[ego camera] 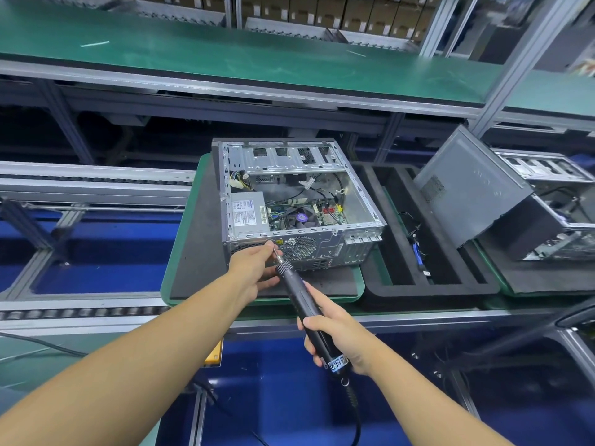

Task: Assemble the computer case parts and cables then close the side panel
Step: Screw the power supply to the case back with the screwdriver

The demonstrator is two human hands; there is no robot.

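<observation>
An open computer case [360,201] lies on its side on a dark mat, with the power supply [248,215], motherboard and loose cables showing inside. My right hand [338,336] grips a black electric screwdriver [306,300] whose bit points at the case's rear panel near the power supply corner. My left hand [254,268] pinches the bit's tip against that rear panel. A grey side panel [467,188] leans on another case to the right.
A black foam tray [386,284] with a blue cable sits right of the mat. A second open case [553,220] stands at the far right. Roller conveyor rails run left, and a green shelf spans above. The screwdriver's cord hangs down below my right hand.
</observation>
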